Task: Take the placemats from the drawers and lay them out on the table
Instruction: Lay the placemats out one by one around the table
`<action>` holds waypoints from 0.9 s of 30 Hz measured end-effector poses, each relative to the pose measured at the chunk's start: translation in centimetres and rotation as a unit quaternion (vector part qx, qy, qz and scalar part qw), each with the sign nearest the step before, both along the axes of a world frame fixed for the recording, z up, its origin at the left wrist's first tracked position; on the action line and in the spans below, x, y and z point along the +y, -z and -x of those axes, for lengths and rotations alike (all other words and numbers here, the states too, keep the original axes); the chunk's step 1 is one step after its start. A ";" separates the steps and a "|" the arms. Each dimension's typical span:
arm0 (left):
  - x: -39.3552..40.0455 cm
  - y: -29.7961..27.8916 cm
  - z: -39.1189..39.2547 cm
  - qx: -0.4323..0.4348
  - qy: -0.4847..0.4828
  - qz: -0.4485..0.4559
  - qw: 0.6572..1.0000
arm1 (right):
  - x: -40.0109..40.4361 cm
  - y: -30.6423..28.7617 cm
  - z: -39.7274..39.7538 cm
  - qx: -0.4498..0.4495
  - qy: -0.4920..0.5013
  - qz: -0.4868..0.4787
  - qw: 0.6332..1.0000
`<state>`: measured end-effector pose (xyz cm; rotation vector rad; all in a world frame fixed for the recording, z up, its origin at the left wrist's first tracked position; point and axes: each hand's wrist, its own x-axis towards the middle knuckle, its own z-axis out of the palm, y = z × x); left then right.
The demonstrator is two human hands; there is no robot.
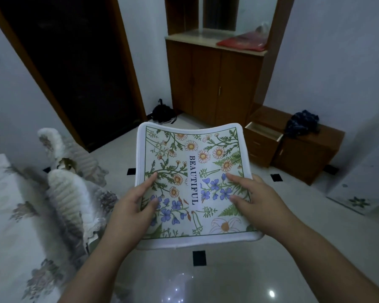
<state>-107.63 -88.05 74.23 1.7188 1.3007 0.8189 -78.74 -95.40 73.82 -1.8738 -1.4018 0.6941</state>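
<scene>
Both hands, left hand (132, 204) and right hand (253, 199), are pinching the floral placemat (193, 171) by its side edges, and it is sagging softly, probably light.

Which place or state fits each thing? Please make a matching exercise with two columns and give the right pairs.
Things:
1. placemat
2. top drawer
3. red cloth
4. dark blue cloth

Places or states:
A. lies on the cabinet counter
B. held in both hands
C. pulled open
D. lies on the low chest

Pairs: 1-B, 2-C, 3-A, 4-D

The left hand and the right hand grip the placemat.
</scene>
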 end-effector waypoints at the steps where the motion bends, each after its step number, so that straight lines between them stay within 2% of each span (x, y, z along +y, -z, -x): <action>1: 0.4 0.0 -0.4 -0.003 -0.008 0.003 1.000 | 1.2 -0.1 -0.6 -0.003 -0.010 0.002 1.000; 13: 8.4 1.1 1.0 -0.001 -0.113 0.011 0.994 | 14.5 -0.2 0.4 -0.016 -0.102 0.030 0.994; 21: 18.9 2.1 5.3 -0.054 -0.140 0.031 0.988 | 25.8 -0.9 5.1 -0.062 -0.120 0.026 0.990; 27: 25.3 2.1 10.8 -0.028 -0.161 0.014 0.986 | 34.0 -1.0 10.6 -0.081 -0.153 0.014 0.985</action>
